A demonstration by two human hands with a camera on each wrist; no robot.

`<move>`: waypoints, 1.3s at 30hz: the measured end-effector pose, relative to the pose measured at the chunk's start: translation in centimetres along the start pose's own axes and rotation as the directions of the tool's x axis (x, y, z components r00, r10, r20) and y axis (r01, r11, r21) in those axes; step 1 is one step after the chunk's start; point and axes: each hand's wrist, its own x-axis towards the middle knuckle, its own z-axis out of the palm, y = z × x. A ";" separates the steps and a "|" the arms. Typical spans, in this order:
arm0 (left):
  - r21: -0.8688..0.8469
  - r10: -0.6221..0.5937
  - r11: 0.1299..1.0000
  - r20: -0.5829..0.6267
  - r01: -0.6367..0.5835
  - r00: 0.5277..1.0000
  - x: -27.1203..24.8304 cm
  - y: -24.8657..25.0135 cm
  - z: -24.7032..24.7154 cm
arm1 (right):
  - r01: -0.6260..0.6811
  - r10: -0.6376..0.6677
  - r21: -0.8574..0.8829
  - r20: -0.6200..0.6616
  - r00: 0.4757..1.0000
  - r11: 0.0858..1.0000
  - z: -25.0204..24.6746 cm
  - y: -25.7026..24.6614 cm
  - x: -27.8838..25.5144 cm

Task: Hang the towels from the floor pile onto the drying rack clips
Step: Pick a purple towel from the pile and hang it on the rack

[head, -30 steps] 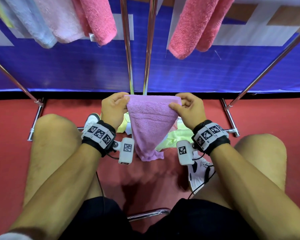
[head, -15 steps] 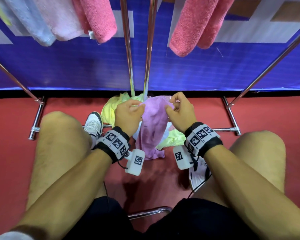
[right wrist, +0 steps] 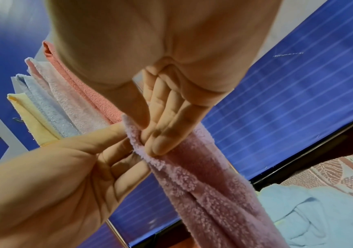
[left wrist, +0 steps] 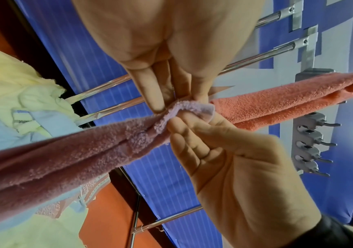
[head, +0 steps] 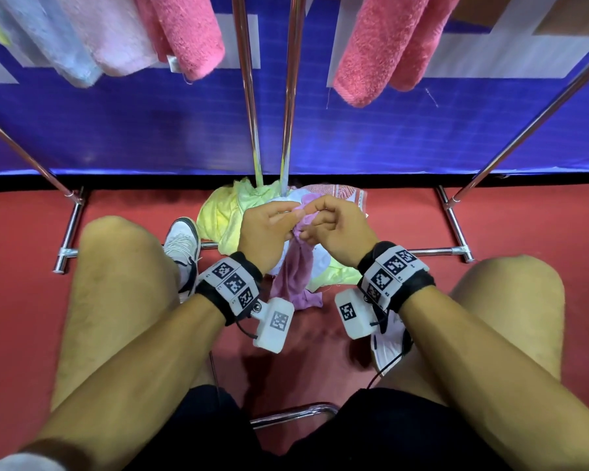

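Observation:
A purple towel (head: 296, 270) hangs bunched from both hands above the floor pile (head: 223, 212) of yellow-green, white and patterned towels. My left hand (head: 269, 229) and right hand (head: 334, 226) meet and pinch its top edge together. In the left wrist view the left hand (left wrist: 171, 104) nips the gathered purple towel (left wrist: 65, 159) against the right hand's fingers (left wrist: 184, 127). In the right wrist view the right hand (right wrist: 150, 137) pinches the same fold of the purple towel (right wrist: 203, 184). A row of metal clips (left wrist: 311, 146) shows on the rack.
Pink towels (head: 184, 32) (head: 388, 45), a pale pink one and a light blue one (head: 58, 45) hang overhead. Two chrome poles (head: 249, 96) rise behind the pile; the rack's base bars (head: 454, 226) lie on the red floor. My knees and white shoes (head: 182, 239) flank the pile.
The towel was stretched flat between my hands; they have since dropped and come together, gathering its top edge into one bunch.

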 end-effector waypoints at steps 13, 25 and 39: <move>0.102 0.078 0.991 0.098 -0.088 0.992 -0.3 -1.0 -0.8 | 0.060 -0.063 -0.125 -0.020 0.998 0.990 -0.3 0.5 0.4; 0.144 0.035 0.988 0.192 -0.063 0.981 0.1 0.0 -1.4 | 0.166 -0.188 -0.423 -0.010 0.982 0.891 -1.2 1.8 0.8; 0.094 0.199 0.973 0.129 -0.211 0.972 2.1 1.3 -2.9 | 0.192 -0.284 -0.417 -0.168 0.944 0.888 -2.2 0.5 1.6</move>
